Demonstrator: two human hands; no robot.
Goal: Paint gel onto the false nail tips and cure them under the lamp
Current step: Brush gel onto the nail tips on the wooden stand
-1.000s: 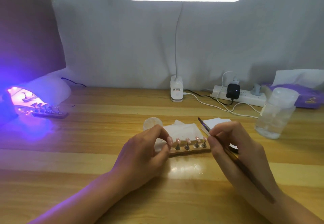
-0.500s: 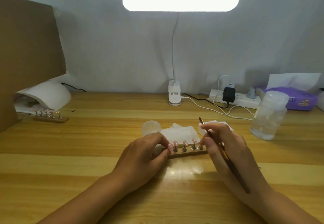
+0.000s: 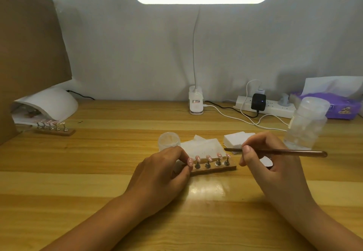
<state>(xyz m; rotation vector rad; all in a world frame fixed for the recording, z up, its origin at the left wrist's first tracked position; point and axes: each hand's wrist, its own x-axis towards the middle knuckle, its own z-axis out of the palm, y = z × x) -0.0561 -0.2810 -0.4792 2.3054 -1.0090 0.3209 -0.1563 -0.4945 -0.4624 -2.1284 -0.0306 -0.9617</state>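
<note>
We are sitting at a striped light-wood tabletop (image 3: 98,172) against a grey wall. Our left hand (image 3: 159,174) is pinching the left end of a small wooden block stand (image 3: 216,169) at the table's centre, carrying pink false nail tips (image 3: 208,158) on metal pegs. Our right hand (image 3: 275,164) is gripping a slim brown-handled brush (image 3: 284,152), held level, tip pointing left near the stand's right end. A white domed curing lamp (image 3: 53,101) is sitting far left.

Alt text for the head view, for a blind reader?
The left hand grips one end of a wooden stand of pink nail tips; the right hand holds a brush level beside it. A white curing lamp sits far left.
</note>
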